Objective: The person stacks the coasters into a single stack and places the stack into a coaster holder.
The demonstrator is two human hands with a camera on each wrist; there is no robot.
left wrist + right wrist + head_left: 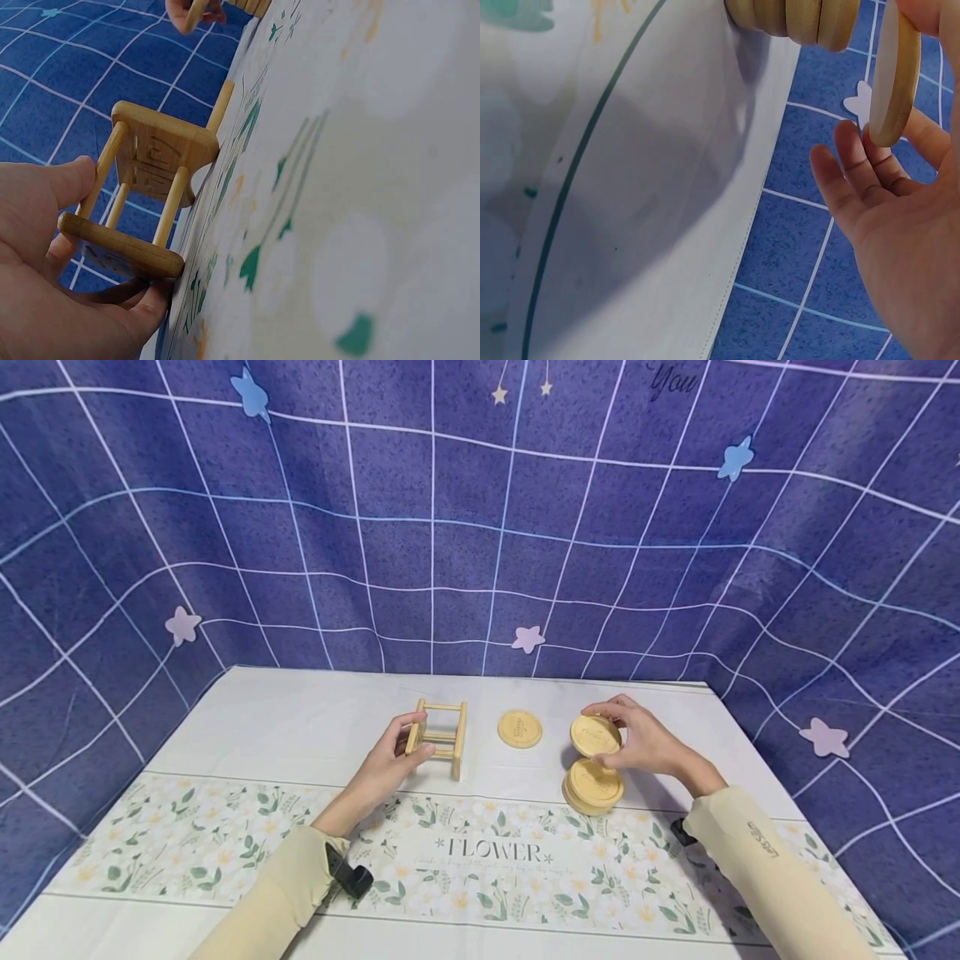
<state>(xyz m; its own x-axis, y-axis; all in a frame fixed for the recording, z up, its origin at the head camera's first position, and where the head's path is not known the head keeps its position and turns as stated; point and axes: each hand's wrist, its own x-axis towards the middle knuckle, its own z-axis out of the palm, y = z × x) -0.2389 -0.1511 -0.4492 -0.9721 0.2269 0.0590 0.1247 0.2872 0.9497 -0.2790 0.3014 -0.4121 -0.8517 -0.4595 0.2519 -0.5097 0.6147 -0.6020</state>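
Observation:
My left hand [382,770] grips the near left side of a small wooden coaster holder [460,741], which has two end panels joined by round rods. In the left wrist view the thumb lies along one rod of the holder [156,154] and fingers reach under the closer panel. Between thumb and fingers, my right hand [651,745] pinches a round wooden coaster [596,735]. It is held just above a stack of similar coasters [596,783]; the right wrist view shows this coaster [895,82] apart from the stack. Another coaster [520,728] lies flat between holder and stack.
A white table [300,718] carries a floral printed band [225,839] with the word FLOWER across its front part. Behind and at both sides hangs a blue gridded curtain [465,552] with star shapes. Black wrist straps [348,872] sit at the sleeves.

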